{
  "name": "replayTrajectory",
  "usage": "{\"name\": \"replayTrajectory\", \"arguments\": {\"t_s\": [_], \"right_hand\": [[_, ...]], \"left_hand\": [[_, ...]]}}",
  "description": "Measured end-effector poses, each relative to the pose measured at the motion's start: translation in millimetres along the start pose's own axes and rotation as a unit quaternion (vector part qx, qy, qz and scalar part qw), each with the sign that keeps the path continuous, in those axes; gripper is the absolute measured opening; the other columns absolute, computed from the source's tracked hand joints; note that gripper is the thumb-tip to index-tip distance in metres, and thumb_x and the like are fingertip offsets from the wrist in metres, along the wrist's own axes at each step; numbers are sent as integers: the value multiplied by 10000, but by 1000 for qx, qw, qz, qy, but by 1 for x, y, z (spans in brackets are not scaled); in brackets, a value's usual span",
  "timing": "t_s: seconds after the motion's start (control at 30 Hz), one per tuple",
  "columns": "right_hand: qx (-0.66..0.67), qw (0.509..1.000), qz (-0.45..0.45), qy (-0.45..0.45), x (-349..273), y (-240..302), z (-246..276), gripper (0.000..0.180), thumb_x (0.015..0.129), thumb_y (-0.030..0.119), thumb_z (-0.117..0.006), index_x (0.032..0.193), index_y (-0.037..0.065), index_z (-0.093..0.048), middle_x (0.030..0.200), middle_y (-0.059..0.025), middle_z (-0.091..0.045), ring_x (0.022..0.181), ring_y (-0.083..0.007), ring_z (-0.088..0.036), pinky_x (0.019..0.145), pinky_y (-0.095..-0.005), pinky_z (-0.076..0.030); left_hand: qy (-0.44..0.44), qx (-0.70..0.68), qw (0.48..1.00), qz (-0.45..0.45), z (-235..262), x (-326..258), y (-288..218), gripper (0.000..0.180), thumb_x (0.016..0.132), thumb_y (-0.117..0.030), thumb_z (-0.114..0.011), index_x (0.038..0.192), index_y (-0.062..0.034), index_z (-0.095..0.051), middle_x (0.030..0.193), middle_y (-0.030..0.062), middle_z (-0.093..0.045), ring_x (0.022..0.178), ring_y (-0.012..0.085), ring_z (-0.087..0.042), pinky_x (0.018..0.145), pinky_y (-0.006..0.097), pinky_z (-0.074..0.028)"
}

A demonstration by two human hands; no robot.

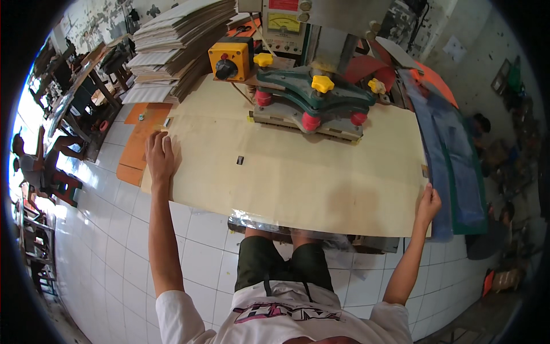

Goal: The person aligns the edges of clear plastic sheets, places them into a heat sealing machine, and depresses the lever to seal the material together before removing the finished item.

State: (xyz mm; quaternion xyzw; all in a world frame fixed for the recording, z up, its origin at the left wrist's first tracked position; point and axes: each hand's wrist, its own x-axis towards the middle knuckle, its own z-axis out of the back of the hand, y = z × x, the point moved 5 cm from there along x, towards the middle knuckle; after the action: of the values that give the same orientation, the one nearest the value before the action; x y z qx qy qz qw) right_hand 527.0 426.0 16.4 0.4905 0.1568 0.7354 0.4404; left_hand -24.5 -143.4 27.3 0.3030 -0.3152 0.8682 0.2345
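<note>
A wide pale yellowish sheet (pixel 298 192) lies flat under the press head (pixel 312 109), which has a dark green plate, yellow knobs and red feet. Resting along the sheet's left border is my left hand (pixel 160 157), its fingers laid forward on the surface, with nothing visible in them. My right hand (pixel 428 205) is closed on the sheet's right edge, the fingertips partly hidden. A small dark rectangular piece (pixel 240 160) sits on the sheet left of the middle. Beneath the sheet's near edge, clear plastic film (pixel 269 222) hangs over my lap.
A tall stack of cardboard sheets (pixel 172 51) stands at the far left, beside a yellow control box (pixel 231 59). Orange board (pixel 140 140) shows past the left edge. Blue translucent sheets with green edging (pixel 458 172) hang at the right. A person (pixel 37 160) sits far left.
</note>
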Motion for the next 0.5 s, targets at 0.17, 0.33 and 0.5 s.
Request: {"name": "replayTrajectory", "arguments": {"t_s": [0.17, 0.33, 0.5], "right_hand": [[5, 1000, 4, -1, 0, 4, 0, 477, 996, 302, -598, 672, -13, -445, 577, -36, -375, 596, -116, -343, 535, -344, -312], [66, 997, -39, -4, 0, 0, -2, 509, 1014, 332, -574, 631, 23, -441, 558, 2, -384, 558, -105, -345, 520, -318, -298], [138, 985, -103, -12, -1, -11, -6, 513, 1034, 385, -533, 615, 116, -411, 529, 50, -355, 459, -50, -326, 451, -263, -228]], "left_hand": [[-13, -12, 1000, 4, 3, -1, -3, 219, 972, -191, -553, 1030, -14, -668, 1080, 147, -621, 1065, 332, -573, 907, 432, -453], [-30, -20, 999, -17, 4, -2, -4, 185, 959, -178, -574, 930, -14, -655, 932, 131, -629, 932, 324, -589, 818, 432, -455], [-46, -27, 998, -26, 6, -1, 1, 166, 948, -157, -588, 886, -11, -639, 861, 129, -622, 855, 321, -594, 772, 426, -457]]}}
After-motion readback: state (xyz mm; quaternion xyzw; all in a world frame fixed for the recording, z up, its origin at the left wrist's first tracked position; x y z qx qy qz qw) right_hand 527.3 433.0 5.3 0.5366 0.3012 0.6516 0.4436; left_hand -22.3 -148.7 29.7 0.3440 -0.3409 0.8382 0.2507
